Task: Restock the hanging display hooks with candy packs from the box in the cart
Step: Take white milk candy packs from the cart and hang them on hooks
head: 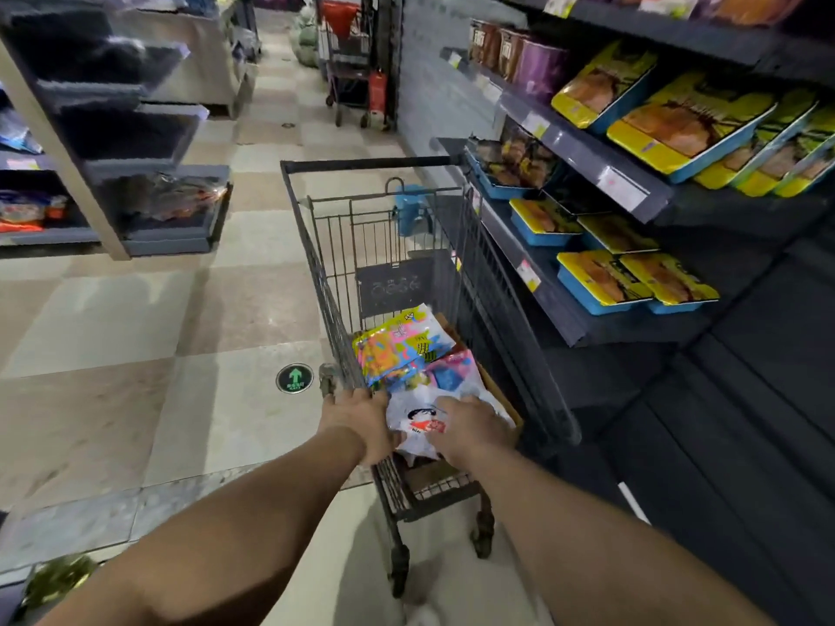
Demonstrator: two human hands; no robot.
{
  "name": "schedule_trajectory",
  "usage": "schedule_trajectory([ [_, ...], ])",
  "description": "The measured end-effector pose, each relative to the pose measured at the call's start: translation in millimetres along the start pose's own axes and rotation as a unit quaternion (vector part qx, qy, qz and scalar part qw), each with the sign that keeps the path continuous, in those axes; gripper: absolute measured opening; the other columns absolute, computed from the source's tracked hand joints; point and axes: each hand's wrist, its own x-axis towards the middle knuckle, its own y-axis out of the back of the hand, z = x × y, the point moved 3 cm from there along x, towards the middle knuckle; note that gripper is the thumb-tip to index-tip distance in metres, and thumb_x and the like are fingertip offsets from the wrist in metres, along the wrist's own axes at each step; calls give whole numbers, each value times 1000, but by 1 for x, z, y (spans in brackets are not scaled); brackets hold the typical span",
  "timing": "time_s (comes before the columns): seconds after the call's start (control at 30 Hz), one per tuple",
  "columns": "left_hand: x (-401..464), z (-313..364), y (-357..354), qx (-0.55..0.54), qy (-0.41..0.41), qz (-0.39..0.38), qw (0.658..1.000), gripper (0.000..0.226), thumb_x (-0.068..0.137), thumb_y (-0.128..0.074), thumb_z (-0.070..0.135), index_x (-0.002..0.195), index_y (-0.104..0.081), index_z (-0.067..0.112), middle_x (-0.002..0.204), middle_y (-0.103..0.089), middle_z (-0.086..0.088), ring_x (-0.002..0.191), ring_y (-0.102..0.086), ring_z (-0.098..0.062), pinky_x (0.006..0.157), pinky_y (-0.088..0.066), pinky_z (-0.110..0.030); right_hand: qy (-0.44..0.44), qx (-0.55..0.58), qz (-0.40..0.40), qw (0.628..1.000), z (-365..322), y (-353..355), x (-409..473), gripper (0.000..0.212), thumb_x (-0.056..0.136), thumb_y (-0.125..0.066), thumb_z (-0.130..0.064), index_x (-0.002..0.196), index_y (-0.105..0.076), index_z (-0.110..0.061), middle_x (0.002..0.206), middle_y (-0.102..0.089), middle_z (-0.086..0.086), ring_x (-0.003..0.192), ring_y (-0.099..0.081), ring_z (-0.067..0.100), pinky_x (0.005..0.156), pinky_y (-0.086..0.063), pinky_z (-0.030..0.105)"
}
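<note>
A dark wire shopping cart (334,318) stands in the aisle in front of me. Inside it lies a brown cardboard box (499,390) with several candy packs. A bright yellow and blue pack (402,343) lies on top at the far side, with a pink pack (454,370) beside it. A white pack with a red and black cartoon print (418,424) is nearest to me. My left hand (359,420) grips its left edge by the cart's rim. My right hand (472,426) holds its right side, fingers curled over it. No display hooks are in view.
Dark shelves on the right carry yellow and blue boxed trays (677,128). Another shelf unit (135,142) stands at the left. A second cart (352,79) is parked far down the aisle. A round green arrow sticker (294,378) marks the tiled floor.
</note>
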Motion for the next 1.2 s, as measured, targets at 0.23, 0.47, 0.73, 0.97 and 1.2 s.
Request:
schedule_trajectory([
  [0.23, 100, -1, 46, -9, 2, -11, 1000, 71, 94, -53, 60, 153, -35, 24, 154, -41, -12, 142, -38, -35, 116, -32, -45, 2, 45, -9, 999, 4, 29, 111, 54, 94, -57, -46, 144, -41, -32, 144, -44, 9, 129, -44, 32, 105, -41, 42],
  [0.47, 206, -13, 50, -19, -24, -60, 998, 79, 93, -55, 64, 157, -30, 26, 161, -38, -8, 143, -41, -33, 115, -39, -50, -69, 149, -8, 986, 24, 30, 182, 39, 87, -62, -52, 124, -57, -39, 132, -53, 0, 114, -55, 25, 88, -49, 31],
  [0.73, 371, -58, 18, -61, -49, -169, 983, 72, 91, -67, 52, 151, -42, 21, 146, -55, -12, 130, -55, -33, 98, -47, -32, -251, 307, -88, 914, 20, -41, 273, 60, 93, -63, -41, 145, -41, -21, 141, -51, 12, 123, -54, 32, 97, -46, 33],
  [0.97, 459, -85, -14, -186, -5, -239, 953, 67, 62, -85, 48, 113, -67, 9, 102, -73, -13, 99, -71, -32, 76, -55, -37, -404, 438, -120, 794, -13, -126, 319, 63, 88, -72, -32, 141, -43, -15, 130, -61, 14, 113, -60, 27, 87, -46, 30],
  [1.2, 492, -86, -46, -278, 51, -299, 911, 73, 67, -91, 19, 130, -55, 9, 115, -69, -9, 100, -66, -27, 82, -59, -30, -499, 523, -69, 688, -24, -169, 350, 68, 85, -75, -29, 142, -44, -10, 123, -60, 14, 105, -62, 32, 71, -40, 28],
])
